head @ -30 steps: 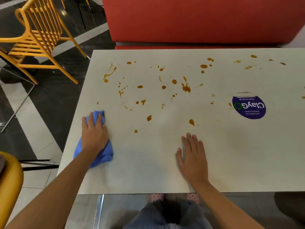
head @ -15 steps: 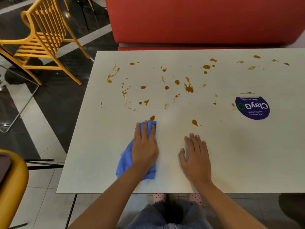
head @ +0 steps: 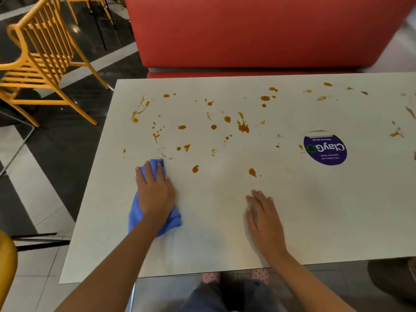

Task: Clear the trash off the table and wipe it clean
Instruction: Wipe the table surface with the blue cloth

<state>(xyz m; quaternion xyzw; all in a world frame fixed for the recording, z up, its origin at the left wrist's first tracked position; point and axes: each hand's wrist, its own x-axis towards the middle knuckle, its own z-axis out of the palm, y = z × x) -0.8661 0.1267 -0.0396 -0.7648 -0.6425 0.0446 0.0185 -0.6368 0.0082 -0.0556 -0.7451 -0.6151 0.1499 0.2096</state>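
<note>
A white table (head: 315, 221) carries several brown sauce stains (head: 243, 127) across its far half. My left hand (head: 154, 192) presses flat on a blue cloth (head: 135, 212) at the table's near left, fingers straight, cloth tips showing just below a cluster of stains. Two lone drops (head: 195, 168) lie to the right of the cloth. My right hand (head: 264, 218) rests flat on the bare tabletop near the front edge, holding nothing.
A round purple sticker (head: 325, 149) is stuck on the table at the right. A red bench (head: 258, 30) backs the far edge. Yellow chairs (head: 40, 59) stand on the floor to the left. My feet show under the front edge.
My left hand slid the cloth right toward the middle, then back left to the near-left part. My right hand stayed in place.
</note>
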